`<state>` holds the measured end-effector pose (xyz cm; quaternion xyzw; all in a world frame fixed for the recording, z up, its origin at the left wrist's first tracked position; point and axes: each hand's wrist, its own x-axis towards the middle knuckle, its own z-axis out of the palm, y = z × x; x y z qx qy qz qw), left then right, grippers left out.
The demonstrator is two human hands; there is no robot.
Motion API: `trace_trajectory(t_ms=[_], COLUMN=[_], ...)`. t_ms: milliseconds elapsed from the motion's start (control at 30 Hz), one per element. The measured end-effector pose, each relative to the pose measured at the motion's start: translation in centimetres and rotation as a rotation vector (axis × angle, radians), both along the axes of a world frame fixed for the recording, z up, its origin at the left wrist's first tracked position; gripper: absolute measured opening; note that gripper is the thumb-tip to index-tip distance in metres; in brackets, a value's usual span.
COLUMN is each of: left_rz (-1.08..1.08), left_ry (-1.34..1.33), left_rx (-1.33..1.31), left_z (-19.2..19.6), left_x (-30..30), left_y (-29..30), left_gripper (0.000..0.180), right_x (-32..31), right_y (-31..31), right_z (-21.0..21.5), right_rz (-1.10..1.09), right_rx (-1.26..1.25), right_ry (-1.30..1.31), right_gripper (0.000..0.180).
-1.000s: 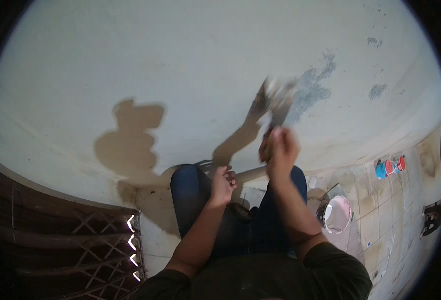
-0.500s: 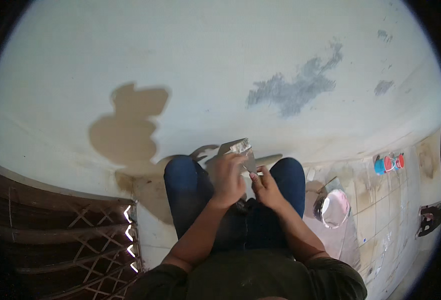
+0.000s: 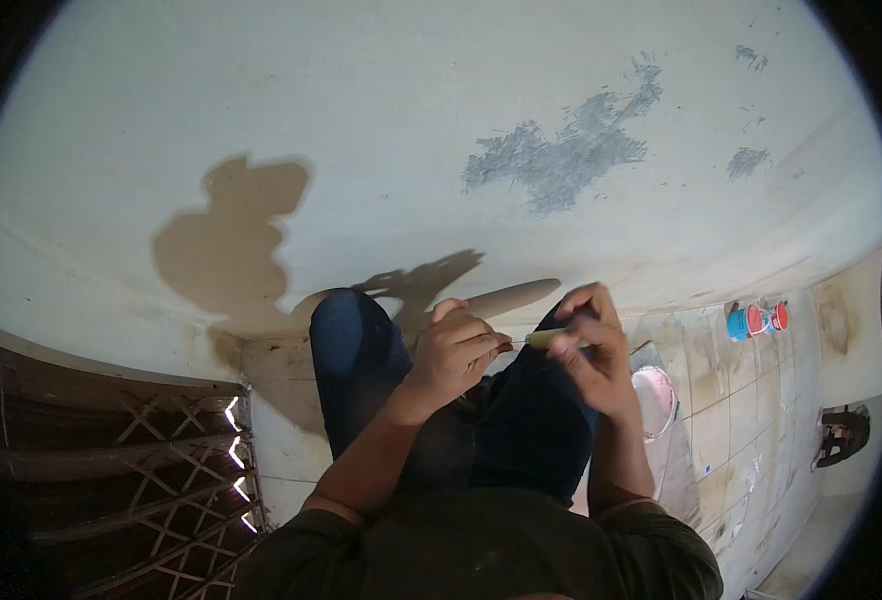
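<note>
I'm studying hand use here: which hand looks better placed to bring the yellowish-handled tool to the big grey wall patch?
Probably the right hand. It is at the tool's yellowish handle and lies below the grey patch in the picture; the left hand is toward the other end.

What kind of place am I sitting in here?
Probably a room under renovation: the pale wall has a rough grey patch, the tile floor is stained, and an open bucket stands beyond your right arm.
</note>
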<state>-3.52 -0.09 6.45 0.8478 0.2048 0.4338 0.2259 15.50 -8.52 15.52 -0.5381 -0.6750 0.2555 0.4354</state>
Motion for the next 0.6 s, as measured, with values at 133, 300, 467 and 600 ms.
trace_trajectory(t_ms=[133,300,467,600], left_rz=[0.000,0.260,0.467,0.382], left_ry=[-0.100,-0.359,-0.547,-0.496], left_rx=[0.027,-0.107,-0.227,-0.200], left_z=[4.0,4.0,-5.0,-6.1], left_x=[1.5,2.8,1.4,1.1], left_y=[-0.4,3.8,7.1,7.4], left_gripper=[0.005,0.021,0.029,0.025], right_x=[-0.7,-2.5,-2.1,-0.6], right_y=[1.5,3.9,4.0,5.5], right_z=[0.3,3.6,8.4,6.9], right_rz=[0.021,0.033,0.158,0.058], right_rx=[0.386,0.458,0.870,0.721], right_ry=[0.725,0.753,0.528,0.422], right_gripper=[0.041,0.044,0.045,0.022])
